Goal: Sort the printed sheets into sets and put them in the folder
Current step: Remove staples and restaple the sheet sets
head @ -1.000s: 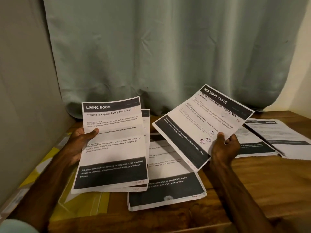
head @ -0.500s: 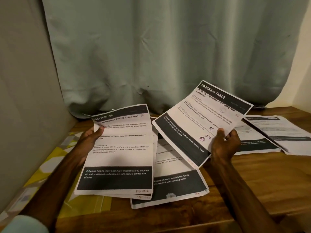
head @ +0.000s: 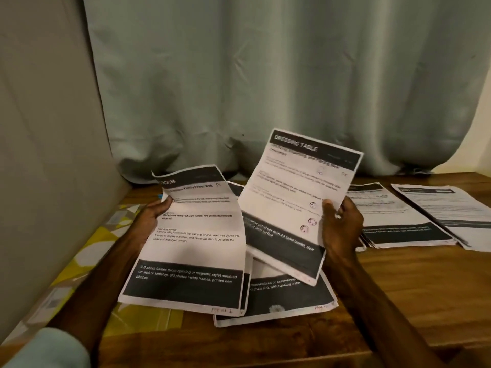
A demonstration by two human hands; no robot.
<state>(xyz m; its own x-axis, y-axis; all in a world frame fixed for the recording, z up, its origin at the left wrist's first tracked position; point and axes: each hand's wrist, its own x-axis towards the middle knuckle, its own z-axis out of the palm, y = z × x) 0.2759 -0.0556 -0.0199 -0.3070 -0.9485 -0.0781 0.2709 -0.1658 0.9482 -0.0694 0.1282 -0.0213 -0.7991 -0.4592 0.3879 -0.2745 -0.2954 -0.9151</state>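
Note:
My left hand [head: 152, 217] grips the left edge of a small bundle of printed sheets whose top page is headed LIVING ROOM [head: 196, 243]; its upper left corner curls over my thumb. My right hand [head: 341, 224] pinches the right edge of a single sheet headed DRESSING TABLE [head: 300, 192], held tilted above the table. Its lower left corner overlaps the left bundle. Under both lies a loose pile of printed sheets [head: 287, 298] on the wooden table [head: 411, 288]. A yellow-patterned plastic folder [head: 87, 264] lies flat at the left, partly under the sheets.
Two sorted stacks of sheets lie at the back right: one [head: 398, 221] beside my right hand and another [head: 451, 211] further right. A grey-green curtain [head: 265, 75] hangs behind the table. A grey padded panel [head: 39, 155] borders the left side.
My right hand has swung the DRESSING TABLE sheet leftward and more upright, over the left bundle. My left hand's bundle has sunk lower and its top corner has curled.

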